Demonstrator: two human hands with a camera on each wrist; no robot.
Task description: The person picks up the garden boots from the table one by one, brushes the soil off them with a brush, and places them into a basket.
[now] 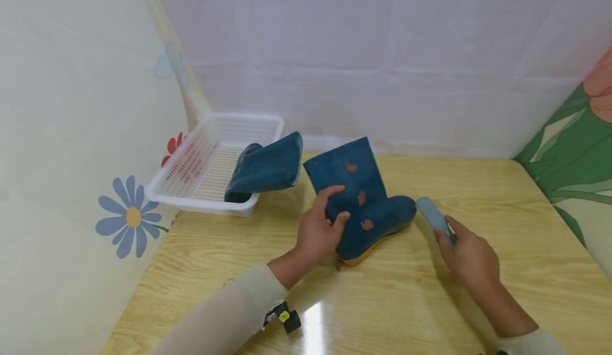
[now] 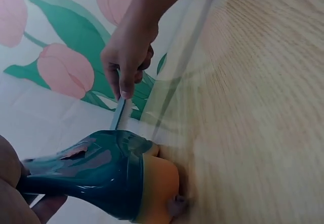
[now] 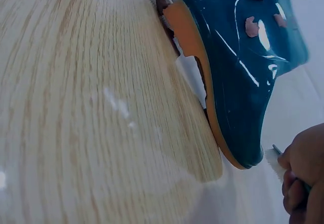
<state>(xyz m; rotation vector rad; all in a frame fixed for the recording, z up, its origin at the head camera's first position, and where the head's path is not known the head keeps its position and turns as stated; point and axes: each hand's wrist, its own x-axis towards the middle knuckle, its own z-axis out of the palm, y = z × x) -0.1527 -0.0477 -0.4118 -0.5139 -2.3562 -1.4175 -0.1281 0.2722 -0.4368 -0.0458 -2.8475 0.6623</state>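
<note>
A dark blue rubber boot with an orange sole is tilted over the wooden table, toe pointing right. Several reddish-brown patches mark its side. My left hand grips the boot at the back of its ankle, thumb and forefinger on the near side. In my right hand is a blue-grey brush, pinched by its handle, its head right at the boot's toe. Pale bristles show on the brush in the right wrist view. A brown lump sits by the heel of the sole in the left wrist view.
A white plastic basket stands at the back left of the table. A second blue boot lies in it, its shaft sticking out over the right rim. White cloth hangs behind the table, with flower-printed sheets at both sides.
</note>
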